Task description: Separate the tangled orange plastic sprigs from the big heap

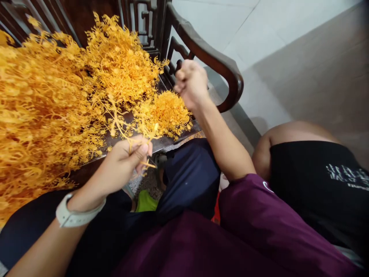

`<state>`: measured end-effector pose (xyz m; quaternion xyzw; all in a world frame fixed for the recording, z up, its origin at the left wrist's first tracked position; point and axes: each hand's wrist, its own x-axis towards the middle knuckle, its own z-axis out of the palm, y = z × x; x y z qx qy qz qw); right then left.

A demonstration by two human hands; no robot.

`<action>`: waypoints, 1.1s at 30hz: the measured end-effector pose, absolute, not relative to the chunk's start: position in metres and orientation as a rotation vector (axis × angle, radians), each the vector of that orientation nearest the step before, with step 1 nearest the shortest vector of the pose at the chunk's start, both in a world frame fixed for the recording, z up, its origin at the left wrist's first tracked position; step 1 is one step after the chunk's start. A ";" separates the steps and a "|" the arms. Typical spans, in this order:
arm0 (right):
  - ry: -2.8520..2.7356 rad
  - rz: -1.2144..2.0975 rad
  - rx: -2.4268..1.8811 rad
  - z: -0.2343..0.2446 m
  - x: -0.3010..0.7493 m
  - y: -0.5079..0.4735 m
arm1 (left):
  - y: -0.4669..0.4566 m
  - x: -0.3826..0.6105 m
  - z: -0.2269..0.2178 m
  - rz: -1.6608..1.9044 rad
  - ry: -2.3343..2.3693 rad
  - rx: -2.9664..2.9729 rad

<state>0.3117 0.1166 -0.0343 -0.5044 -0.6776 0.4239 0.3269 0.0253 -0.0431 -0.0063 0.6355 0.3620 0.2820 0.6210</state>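
Observation:
My left hand [131, 157], with a pale watch band on the wrist, pinches the stem of a branching yellow-orange sprig [118, 119] between thumb and fingers. Its thin stem end pokes out below the fingertips. My right hand [192, 82] is raised near the bench's armrest, fingers curled closed and smeared by motion; what they hold, if anything, cannot be made out. Just below it lies a small heap of yellow-orange sprigs [170, 113]. Behind that stands a taller bunch [121, 61], and a large mass of the same sprigs [43, 104] fills the left side.
The sprigs rest on a dark wooden bench [161, 144] with a curved armrest [207, 48] and slatted back. At the right, close to my arm, is another person's bent leg in black shorts [308, 173]. Something bright green [146, 202] lies on the floor below.

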 end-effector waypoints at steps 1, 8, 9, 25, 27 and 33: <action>-1.691 0.828 -1.460 -0.037 0.324 0.122 | -0.047 0.024 -0.007 0.627 0.826 1.496; -1.689 0.981 -1.566 -0.056 0.344 0.097 | -0.044 0.018 -0.021 0.621 0.969 1.502; -1.680 1.053 -1.507 -0.056 0.342 0.093 | -0.044 0.018 -0.019 0.632 0.976 1.511; -1.899 1.025 -1.444 -0.060 0.381 0.094 | -0.044 0.025 -0.016 0.547 0.980 1.524; -1.911 1.083 -1.431 -0.060 0.380 0.092 | -0.044 0.025 -0.017 0.540 0.980 1.525; -1.922 1.076 -1.443 -0.062 0.382 0.092 | -0.043 0.025 -0.017 0.530 0.990 1.520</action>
